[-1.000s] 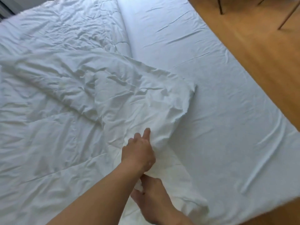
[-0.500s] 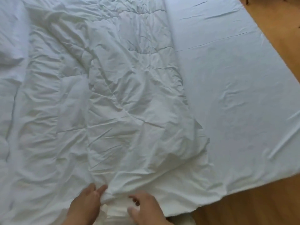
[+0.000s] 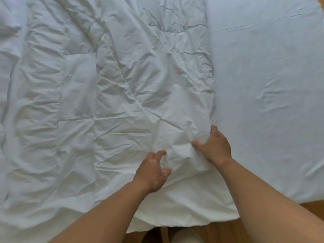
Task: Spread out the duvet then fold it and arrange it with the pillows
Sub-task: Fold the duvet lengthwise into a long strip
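At the far left we are seeing a smoother white mound (image 3: 9,16) by the top corner, possibly one of the pillows, though we cannot tell for sure. Beside it the duvet (image 3: 122,102) is lying crumpled over the left and middle of the bed, its near edge hanging just past the bed's end.

A second ago we were holding up a turned-over corner flap of it; that flap is now lying flat down the bed as a doubled layer. Our hands, which were down at the near edge half a second ago, have moved up onto it. We are judging the spreading step as only partly done: the cover is doubled and wrinkled and needs drawing rightwards.

Our left hand (image 3: 152,172) is resting on the duvet near its near edge, fingers (image 3: 160,153) bent and apart, clamped on nothing that we can make out. Just to its right, our right hand (image 3: 215,148) is gripping the doubled layer's right edge, with a puffed ridge of cloth caught between thumb and fingers (image 3: 214,128). So the duvet is lying under both hands and stretching away to the left.

Further right the bare sheet (image 3: 271,85) is lying uncovered, with the wooden floor (image 3: 313,207) beyond its corner.
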`<control>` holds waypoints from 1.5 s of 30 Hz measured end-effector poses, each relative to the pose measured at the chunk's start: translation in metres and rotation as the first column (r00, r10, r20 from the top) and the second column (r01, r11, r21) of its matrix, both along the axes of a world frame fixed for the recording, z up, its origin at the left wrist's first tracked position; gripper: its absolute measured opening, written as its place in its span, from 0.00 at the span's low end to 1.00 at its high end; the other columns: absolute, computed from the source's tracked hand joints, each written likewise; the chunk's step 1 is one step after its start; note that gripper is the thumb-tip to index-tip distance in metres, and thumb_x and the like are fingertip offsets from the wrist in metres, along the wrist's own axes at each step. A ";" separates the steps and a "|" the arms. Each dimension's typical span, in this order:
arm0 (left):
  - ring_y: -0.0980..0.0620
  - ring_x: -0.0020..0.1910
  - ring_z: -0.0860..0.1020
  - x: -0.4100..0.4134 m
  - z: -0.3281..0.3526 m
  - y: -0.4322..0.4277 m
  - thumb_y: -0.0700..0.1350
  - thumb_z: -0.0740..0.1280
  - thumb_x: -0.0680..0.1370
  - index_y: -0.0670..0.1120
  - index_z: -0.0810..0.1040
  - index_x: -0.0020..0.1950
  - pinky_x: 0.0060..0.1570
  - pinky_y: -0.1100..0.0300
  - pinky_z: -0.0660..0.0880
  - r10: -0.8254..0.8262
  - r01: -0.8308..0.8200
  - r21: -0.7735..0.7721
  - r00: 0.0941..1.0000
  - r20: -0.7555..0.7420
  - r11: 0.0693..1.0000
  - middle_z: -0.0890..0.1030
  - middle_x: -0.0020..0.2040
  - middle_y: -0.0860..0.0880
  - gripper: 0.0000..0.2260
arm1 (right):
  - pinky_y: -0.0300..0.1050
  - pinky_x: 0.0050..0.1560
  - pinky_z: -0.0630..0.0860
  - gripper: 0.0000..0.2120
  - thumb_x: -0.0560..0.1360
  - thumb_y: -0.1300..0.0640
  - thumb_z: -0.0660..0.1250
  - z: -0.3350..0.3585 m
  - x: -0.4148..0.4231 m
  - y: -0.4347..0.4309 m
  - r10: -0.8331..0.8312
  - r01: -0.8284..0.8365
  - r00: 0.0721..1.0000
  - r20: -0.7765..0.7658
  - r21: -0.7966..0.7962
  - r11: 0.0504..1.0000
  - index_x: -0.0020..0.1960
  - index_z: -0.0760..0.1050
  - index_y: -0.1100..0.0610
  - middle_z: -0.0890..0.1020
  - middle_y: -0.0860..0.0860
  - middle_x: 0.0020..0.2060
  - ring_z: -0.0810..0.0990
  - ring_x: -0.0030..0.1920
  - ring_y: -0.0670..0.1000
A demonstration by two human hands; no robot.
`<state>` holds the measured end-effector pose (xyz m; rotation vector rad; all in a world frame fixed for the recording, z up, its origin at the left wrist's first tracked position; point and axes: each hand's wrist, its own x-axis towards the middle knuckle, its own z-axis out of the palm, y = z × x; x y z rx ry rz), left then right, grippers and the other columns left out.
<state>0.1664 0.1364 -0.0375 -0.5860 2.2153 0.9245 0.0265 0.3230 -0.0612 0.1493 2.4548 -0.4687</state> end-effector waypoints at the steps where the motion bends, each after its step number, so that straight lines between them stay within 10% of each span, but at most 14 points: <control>1: 0.48 0.66 0.72 0.001 0.002 -0.002 0.56 0.66 0.77 0.56 0.64 0.75 0.65 0.58 0.69 0.041 -0.041 0.018 0.999 0.018 0.999 0.69 0.70 0.48 0.27 | 0.52 0.51 0.75 0.32 0.69 0.38 0.72 0.001 0.010 -0.007 0.021 -0.021 0.998 -0.064 -0.005 1.000 0.65 0.67 0.54 0.78 0.57 0.55 0.79 0.56 0.62; 10: 0.53 0.55 0.79 0.014 0.054 -0.042 0.60 0.64 0.78 0.58 0.69 0.71 0.58 0.57 0.74 0.404 -0.407 0.128 0.913 0.051 0.904 0.78 0.58 0.53 0.22 | 0.49 0.33 0.73 0.19 0.74 0.51 0.72 0.041 0.054 -0.013 0.221 -0.187 0.888 -0.403 0.122 0.975 0.64 0.74 0.51 0.80 0.53 0.46 0.80 0.33 0.62; 20: 0.56 0.58 0.79 0.047 0.077 -0.085 0.73 0.68 0.66 0.60 0.70 0.69 0.62 0.51 0.77 0.604 -0.580 0.457 0.789 0.111 0.674 0.80 0.58 0.57 0.35 | 0.48 0.46 0.77 0.09 0.77 0.49 0.60 0.093 0.171 -0.119 0.427 -0.442 0.897 -0.116 -0.189 0.877 0.55 0.75 0.48 0.84 0.50 0.44 0.82 0.47 0.53; 25: 0.50 0.53 0.79 0.118 0.080 -0.172 0.52 0.69 0.76 0.52 0.74 0.65 0.53 0.61 0.74 0.592 -0.588 0.072 0.797 -0.118 0.806 0.81 0.53 0.54 0.18 | 0.50 0.58 0.75 0.17 0.78 0.50 0.59 0.109 0.273 -0.241 0.641 -0.588 0.761 0.103 -0.309 0.748 0.66 0.71 0.47 0.81 0.52 0.58 0.79 0.60 0.56; 29: 0.46 0.55 0.80 0.221 0.066 -0.274 0.46 0.67 0.78 0.49 0.76 0.66 0.52 0.61 0.73 0.653 -0.670 -0.059 0.737 -0.172 0.740 0.83 0.55 0.49 0.15 | 0.45 0.57 0.71 0.23 0.77 0.45 0.63 0.114 0.339 -0.327 0.797 -0.673 0.590 0.130 -0.467 0.574 0.72 0.68 0.41 0.78 0.48 0.59 0.78 0.58 0.48; 34: 0.41 0.55 0.79 0.337 -0.001 -0.393 0.48 0.66 0.79 0.49 0.74 0.68 0.52 0.56 0.75 0.720 -0.702 -0.218 0.693 0.008 0.678 0.82 0.57 0.45 0.17 | 0.27 0.58 0.66 0.30 0.71 0.34 0.60 0.068 0.374 -0.366 0.744 -0.647 0.665 0.068 -0.446 0.619 0.72 0.67 0.39 0.74 0.40 0.58 0.70 0.51 0.35; 38: 0.47 0.55 0.78 0.382 -0.050 -0.408 0.60 0.67 0.77 0.53 0.70 0.69 0.57 0.54 0.76 0.746 -0.744 -0.090 0.645 0.166 0.663 0.80 0.58 0.50 0.24 | 0.34 0.56 0.74 0.30 0.67 0.34 0.63 0.028 0.379 -0.355 0.622 -0.590 0.782 -0.042 -0.374 0.716 0.67 0.73 0.41 0.71 0.35 0.56 0.75 0.52 0.36; 45: 0.45 0.57 0.78 0.400 -0.066 -0.405 0.53 0.71 0.77 0.48 0.74 0.65 0.56 0.56 0.73 0.734 -0.735 -0.058 0.678 -0.043 0.676 0.81 0.58 0.48 0.20 | 0.39 0.60 0.75 0.32 0.69 0.38 0.72 0.011 0.376 -0.347 0.612 -0.617 0.782 -0.119 -0.296 0.729 0.71 0.68 0.43 0.65 0.35 0.63 0.72 0.59 0.39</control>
